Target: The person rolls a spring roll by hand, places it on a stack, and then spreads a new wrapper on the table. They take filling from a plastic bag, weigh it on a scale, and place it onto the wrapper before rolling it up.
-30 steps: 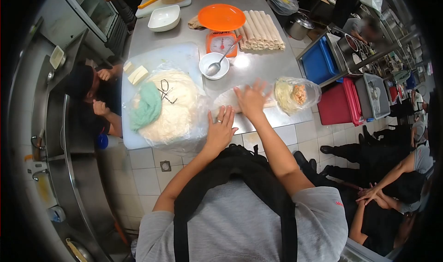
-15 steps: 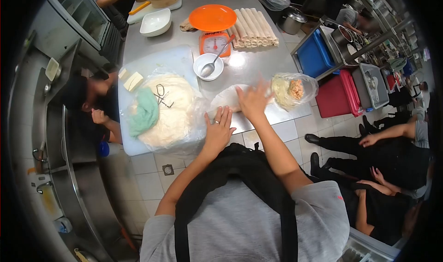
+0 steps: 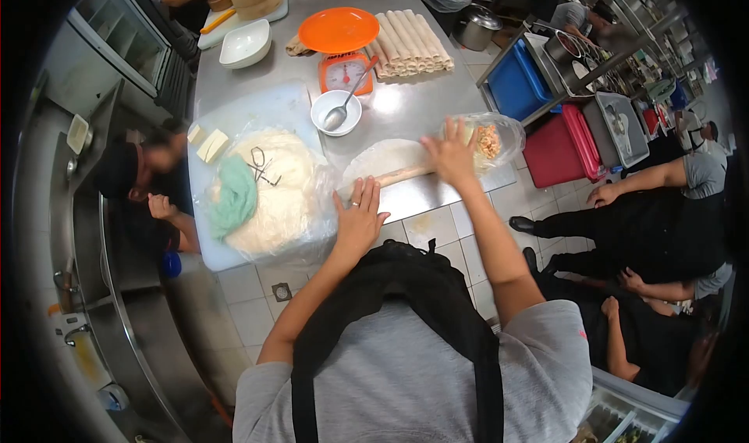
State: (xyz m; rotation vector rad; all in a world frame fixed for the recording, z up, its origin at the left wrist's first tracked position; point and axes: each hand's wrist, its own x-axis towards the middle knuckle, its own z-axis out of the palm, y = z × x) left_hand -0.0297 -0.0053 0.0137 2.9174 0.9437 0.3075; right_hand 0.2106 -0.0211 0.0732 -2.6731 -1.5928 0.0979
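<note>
A thin round white wrapper lies on the steel table, its near edge folded into a narrow roll. My left hand rests fingertips-flat at the roll's left end, fingers spread and a ring on one. My right hand is at the right end, fingers apart, beside a clear plastic bag with an orange chopped filling. Left of my left hand, a big pale stack of wrappers or dough sits in plastic with a green cloth on it.
Behind the wrapper stand a white bowl with a spoon, an orange scale, an orange plate and several stacked finished rolls. A white board lies left. A person crouches at the left edge; others stand at right.
My right hand has moved right, from the middle of the roll to its right end by the bag, uncovering more of the roll. My left hand stays at the left end.
</note>
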